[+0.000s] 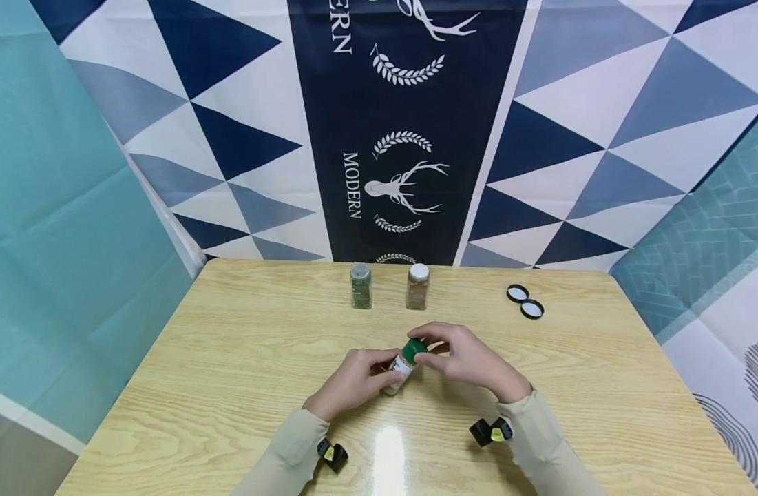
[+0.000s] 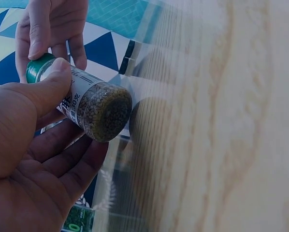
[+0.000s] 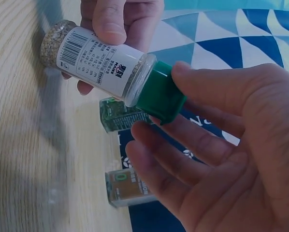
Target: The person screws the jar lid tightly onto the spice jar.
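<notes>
A clear spice jar (image 3: 98,65) with a white label, a green cap (image 3: 160,94) and pale grains inside is held tilted above the wooden table. My left hand (image 1: 354,380) grips its body, thumb over the label and fingers beneath, as the left wrist view shows. At the other end my right hand (image 1: 462,355) pinches the green cap between thumb and fingers. In the left wrist view the jar's round base (image 2: 108,113) faces the camera, full of grains.
Behind the hands stand a green-filled jar (image 1: 361,286) and a brown-filled jar with a white lid (image 1: 418,286). Two round black-rimmed pieces (image 1: 525,301) lie at the back right of the table (image 1: 261,331). A patterned cloth (image 1: 403,138) hangs behind the table.
</notes>
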The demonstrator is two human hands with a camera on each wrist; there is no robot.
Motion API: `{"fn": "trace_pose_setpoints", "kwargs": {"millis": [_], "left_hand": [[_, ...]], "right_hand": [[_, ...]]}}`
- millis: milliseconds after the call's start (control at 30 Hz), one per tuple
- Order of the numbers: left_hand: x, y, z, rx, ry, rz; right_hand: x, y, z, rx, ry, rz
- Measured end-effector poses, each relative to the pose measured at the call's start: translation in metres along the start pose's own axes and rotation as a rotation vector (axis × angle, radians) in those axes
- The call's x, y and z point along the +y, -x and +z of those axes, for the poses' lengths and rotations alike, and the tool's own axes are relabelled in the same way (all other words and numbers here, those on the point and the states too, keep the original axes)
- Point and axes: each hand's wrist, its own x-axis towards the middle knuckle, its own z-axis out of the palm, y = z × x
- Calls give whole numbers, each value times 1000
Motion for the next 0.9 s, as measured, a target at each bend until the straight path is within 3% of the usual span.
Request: {"fn": "trace_pose_setpoints", "kwargs": {"millis": [500, 900], "left_hand": [[-1, 0, 0, -1, 12, 18], [0, 0, 1, 1, -6, 16]], "right_hand": [[-3, 1, -4, 36, -7, 133], [-7, 1, -1, 0, -67, 5]]}}
